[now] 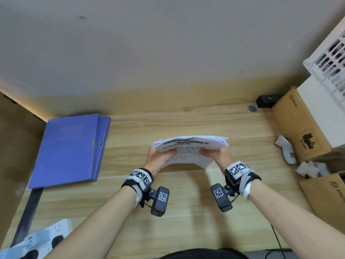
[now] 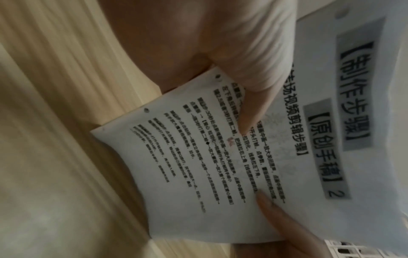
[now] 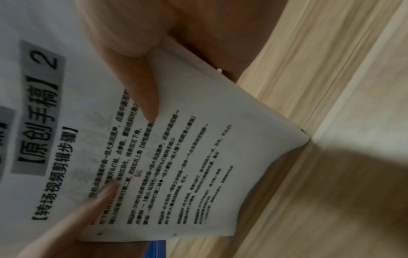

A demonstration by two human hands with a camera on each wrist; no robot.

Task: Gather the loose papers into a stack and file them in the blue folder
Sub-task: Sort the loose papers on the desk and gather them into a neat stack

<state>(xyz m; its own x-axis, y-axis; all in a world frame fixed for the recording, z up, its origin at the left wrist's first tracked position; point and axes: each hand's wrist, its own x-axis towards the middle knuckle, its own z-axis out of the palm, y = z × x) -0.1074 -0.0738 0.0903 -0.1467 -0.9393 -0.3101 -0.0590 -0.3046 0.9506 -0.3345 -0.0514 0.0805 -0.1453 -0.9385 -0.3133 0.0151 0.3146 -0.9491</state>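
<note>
A stack of white printed papers (image 1: 189,149) is held tilted above the middle of the wooden desk. My left hand (image 1: 158,157) grips its left edge, thumb on the printed top sheet (image 2: 198,157). My right hand (image 1: 217,155) grips the right edge in the same way, its thumb pressing the sheet (image 3: 187,165). The sheets bow slightly between the hands. The blue folder (image 1: 71,148) lies closed and flat at the left of the desk, well apart from both hands.
Cardboard boxes (image 1: 298,126) and a white lattice basket (image 1: 330,58) crowd the right side, with crumpled white tissue (image 1: 285,149) beside them. A white power strip (image 1: 43,238) lies at the near left. A small black device (image 1: 267,100) sits by the back wall.
</note>
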